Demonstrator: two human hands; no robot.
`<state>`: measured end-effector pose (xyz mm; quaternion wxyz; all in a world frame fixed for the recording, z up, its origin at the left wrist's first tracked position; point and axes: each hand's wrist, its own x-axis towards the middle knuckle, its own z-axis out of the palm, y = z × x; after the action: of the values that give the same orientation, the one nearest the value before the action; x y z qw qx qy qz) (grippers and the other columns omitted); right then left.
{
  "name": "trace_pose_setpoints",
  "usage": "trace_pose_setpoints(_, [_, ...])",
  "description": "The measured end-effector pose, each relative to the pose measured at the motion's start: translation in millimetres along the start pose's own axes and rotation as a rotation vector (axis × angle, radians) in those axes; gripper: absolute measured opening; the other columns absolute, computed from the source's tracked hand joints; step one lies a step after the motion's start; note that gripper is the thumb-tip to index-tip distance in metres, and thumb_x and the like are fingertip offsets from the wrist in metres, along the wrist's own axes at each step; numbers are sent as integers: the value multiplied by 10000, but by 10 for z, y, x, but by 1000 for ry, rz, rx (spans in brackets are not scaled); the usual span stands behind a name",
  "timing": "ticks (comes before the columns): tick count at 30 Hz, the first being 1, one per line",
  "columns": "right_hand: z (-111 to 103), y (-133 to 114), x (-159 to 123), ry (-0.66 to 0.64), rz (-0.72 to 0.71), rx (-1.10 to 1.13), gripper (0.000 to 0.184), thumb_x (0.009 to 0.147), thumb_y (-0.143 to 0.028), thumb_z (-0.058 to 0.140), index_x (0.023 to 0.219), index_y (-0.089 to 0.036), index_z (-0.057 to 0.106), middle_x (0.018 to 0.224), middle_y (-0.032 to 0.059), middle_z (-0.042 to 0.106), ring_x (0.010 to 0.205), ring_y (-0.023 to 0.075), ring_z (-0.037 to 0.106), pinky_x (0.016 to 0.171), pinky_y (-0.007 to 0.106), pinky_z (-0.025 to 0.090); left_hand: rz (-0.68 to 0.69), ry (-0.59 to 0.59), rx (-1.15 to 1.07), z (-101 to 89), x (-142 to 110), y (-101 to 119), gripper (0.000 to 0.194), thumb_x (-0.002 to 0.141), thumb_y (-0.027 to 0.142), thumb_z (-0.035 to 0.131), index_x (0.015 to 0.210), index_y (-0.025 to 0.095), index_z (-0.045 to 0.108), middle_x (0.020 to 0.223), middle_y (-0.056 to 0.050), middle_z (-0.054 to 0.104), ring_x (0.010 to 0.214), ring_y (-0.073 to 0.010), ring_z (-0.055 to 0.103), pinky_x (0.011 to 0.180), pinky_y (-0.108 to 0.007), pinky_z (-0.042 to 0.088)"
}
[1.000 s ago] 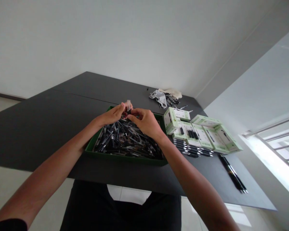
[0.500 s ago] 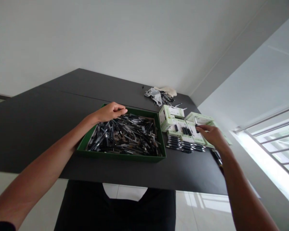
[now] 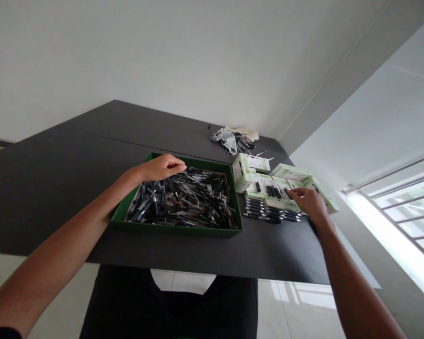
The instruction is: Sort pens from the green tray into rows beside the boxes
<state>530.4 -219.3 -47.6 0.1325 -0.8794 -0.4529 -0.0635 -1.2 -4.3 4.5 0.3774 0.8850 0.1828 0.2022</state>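
Observation:
A green tray (image 3: 176, 230) on the dark table (image 3: 56, 179) holds a heap of black and clear pens (image 3: 183, 197). My left hand (image 3: 160, 167) hovers over the tray's far left corner, its fingers curled together against the thumb; what they hold, if anything, is hidden. My right hand (image 3: 309, 202) reaches to the right of the tray. It rests on the white and green boxes (image 3: 257, 181), and its fingertips pinch a dark pen (image 3: 287, 191) low against a box top. Rows of finished pens (image 3: 268, 214) lie in front of the boxes.
A grey cloth with some loose pens (image 3: 233, 139) lies at the table's far edge. The near table edge runs just below the tray. A bright window (image 3: 403, 212) is at the right. My dark clothing shows under the table.
My hands were together over the tray on one pen. The right hand then carried the pen to the boxes and has lowered it there. The left hand stayed over the tray.

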Motion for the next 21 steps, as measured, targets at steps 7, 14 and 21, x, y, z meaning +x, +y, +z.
trace_pose_setpoints(7, [7, -6, 9, 61, -8, -107, 398, 861, -540, 672, 928, -211, 886, 778, 143, 798, 683, 288, 693, 593, 374, 436, 10, 135, -28, -25, 5, -14, 543, 980, 547, 592, 615, 218, 362, 569, 54, 262, 512, -98, 245, 496, -270, 190])
trace_pose_setpoints(14, [15, -29, 53, 2, 5, -69, 442, 872, -550, 647, 1013, -203, 882, 810, 133, 809, 761, 315, 720, 616, 378, 453, 19, 104, -56, -27, 7, -19, 563, 989, 559, 582, 612, 224, 334, 559, 60, 249, 495, -92, 224, 476, -268, 176])
trace_pose_setpoints(21, [31, -86, 80, -61, -37, -1, 455, 839, -598, 662, 972, -222, 880, 860, 124, 828, 807, 329, 746, 658, 390, 503, 3, 83, -76, -25, 1, 1, 586, 990, 593, 583, 608, 224, 334, 557, 60, 249, 489, -90, 219, 469, -268, 168])
